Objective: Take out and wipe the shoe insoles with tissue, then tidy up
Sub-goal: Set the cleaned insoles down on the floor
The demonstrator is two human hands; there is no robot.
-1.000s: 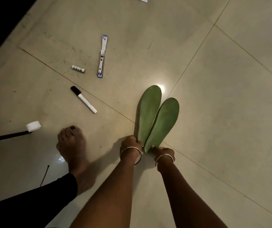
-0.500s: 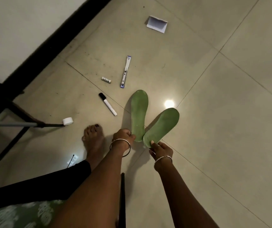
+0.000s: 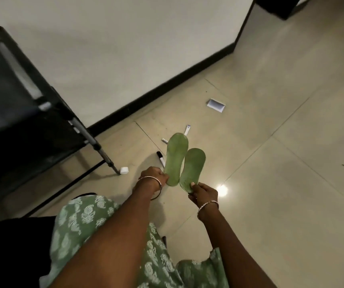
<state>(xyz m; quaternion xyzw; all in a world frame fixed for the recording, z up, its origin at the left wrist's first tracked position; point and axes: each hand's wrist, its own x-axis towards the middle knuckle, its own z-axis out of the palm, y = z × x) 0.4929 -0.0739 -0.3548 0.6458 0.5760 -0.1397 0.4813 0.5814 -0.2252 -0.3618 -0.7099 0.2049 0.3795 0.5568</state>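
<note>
Above floor [image 3: 271,183]: two hands, left hand [image 3: 154,176] and right hand [image 3: 203,193], each pinching one of two insoles [image 3: 176,159].

The left arm [image 3: 108,242] and right arm [image 3: 235,246], both bare, reach forward and down from the bottom edge, the left nearer and larger in view. The left hand [image 3: 153,176] is knuckles-up, its fingers curled round the heel end of the left insole [image 3: 176,161]. The right hand [image 3: 203,193] sits a little lower and apart from the left. It pinches the heel of the right insole [image 3: 194,169], thumb on top and fingers curled beneath. The left wrist wears a left bangle [image 3: 152,185], and the right wrist wears a thinner right bangle [image 3: 208,205].
</note>
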